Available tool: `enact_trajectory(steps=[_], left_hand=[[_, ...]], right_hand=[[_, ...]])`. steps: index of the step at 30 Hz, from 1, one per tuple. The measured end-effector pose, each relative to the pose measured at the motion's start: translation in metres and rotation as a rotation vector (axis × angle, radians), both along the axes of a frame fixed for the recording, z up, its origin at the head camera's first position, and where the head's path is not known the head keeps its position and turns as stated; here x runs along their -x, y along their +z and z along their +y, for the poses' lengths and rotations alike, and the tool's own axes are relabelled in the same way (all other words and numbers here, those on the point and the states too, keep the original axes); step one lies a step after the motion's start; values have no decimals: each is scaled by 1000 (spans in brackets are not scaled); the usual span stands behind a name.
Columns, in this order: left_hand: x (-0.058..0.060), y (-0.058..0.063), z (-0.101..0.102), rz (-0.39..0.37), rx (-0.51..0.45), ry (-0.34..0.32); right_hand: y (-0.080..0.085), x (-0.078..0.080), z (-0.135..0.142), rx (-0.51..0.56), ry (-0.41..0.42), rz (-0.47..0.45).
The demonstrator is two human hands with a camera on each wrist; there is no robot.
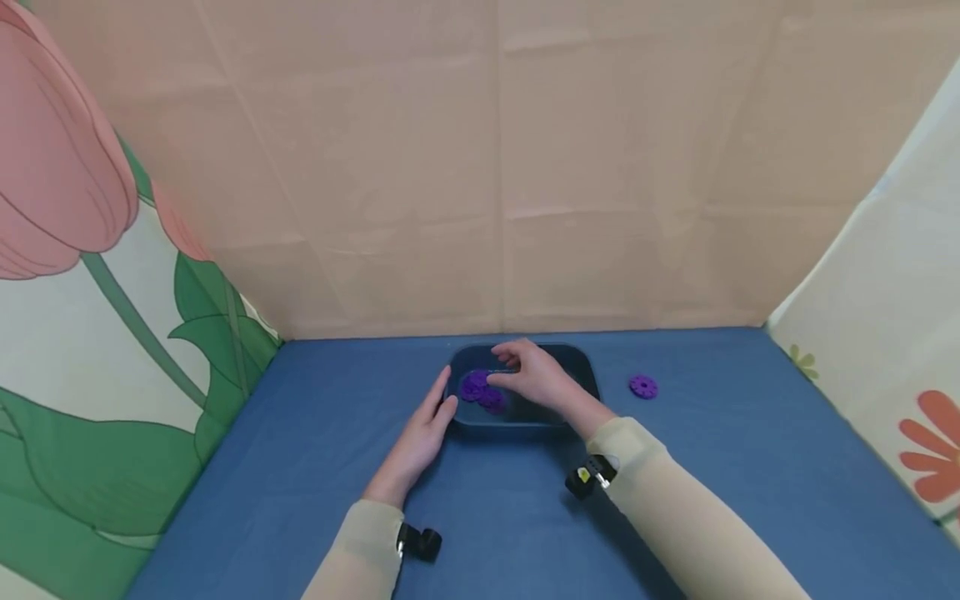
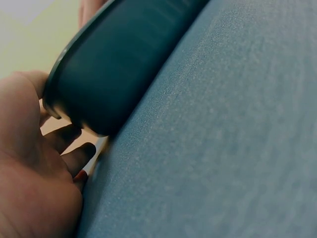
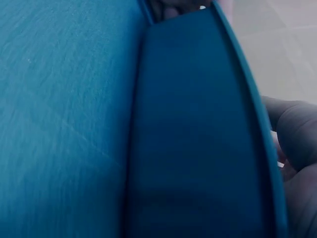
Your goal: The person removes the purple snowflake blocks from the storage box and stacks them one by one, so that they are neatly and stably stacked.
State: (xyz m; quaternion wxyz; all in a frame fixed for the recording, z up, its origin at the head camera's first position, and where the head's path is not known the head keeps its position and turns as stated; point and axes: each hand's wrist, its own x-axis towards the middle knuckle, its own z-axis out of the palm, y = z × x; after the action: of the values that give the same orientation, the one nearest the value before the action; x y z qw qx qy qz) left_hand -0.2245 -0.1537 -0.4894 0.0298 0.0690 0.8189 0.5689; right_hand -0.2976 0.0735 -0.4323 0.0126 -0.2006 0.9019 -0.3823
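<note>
Dark blue tray point(image 1: 577, 360), long axis left-right. Right hand point(image 1: 534, 375) inside, fingers curled over purple discs point(image 1: 480, 388). Left hand point(image 1: 426, 429) flat against tray end, fingers straight. Discs seen in head view only.

The tray point(image 1: 581, 367) sits at twelve o'clock, close to the back wall point(image 1: 495, 167), leaving only a thin strip of blue cloth point(image 1: 300, 467) behind it. The left hand point(image 1: 420, 437) blocks its nine o'clock wall, and the right hand point(image 1: 536, 375) fills the opening over the purple discs point(image 1: 480, 389). At three o'clock a loose disc point(image 1: 643, 387) lies on open cloth. Curtains close both sides.
</note>
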Motion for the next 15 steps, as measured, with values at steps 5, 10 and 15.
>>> enact_trajectory(steps=[5, 10, 15], left_hand=[[1, -2, 0, -13, -2, -4], [1, -3, -1, -6, -11, -9], [0, -2, -2, -16, -12, -8]], right_hand=[[-8, 7, -10, -36, 15, -13], [-15, 11, -17, -72, 10, -40], [-20, 13, -22, -93, 1, -76]])
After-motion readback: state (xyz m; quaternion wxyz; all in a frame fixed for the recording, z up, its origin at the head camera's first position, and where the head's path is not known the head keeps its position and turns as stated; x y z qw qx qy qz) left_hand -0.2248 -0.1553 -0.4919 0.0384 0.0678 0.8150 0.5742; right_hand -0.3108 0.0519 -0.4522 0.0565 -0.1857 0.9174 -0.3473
